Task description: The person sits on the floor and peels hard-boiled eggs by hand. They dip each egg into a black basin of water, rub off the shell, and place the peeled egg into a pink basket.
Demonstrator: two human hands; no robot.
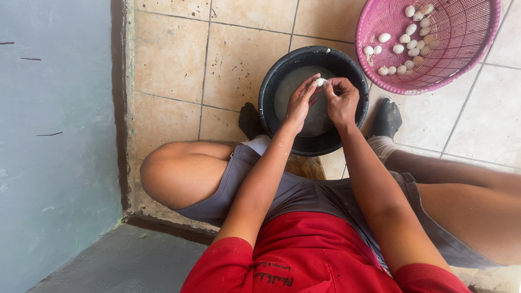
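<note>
Two hands on one small white egg (320,82) | left hand (300,103) and right hand (342,100) grip clamped on it by fingertips; likely light, wet, slippery, fragile | black basin (271,92) directly below grip

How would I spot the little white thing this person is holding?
Find the black basin on the tiled floor between the feet. Above its water, both hands meet, left hand and right hand, pinching one small white egg. Its lookalikes all lie in the pink basket.

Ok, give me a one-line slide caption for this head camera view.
Seated person's left hand and right hand hold a small white egg over a black basin, pink basket of eggs nearby.
</note>
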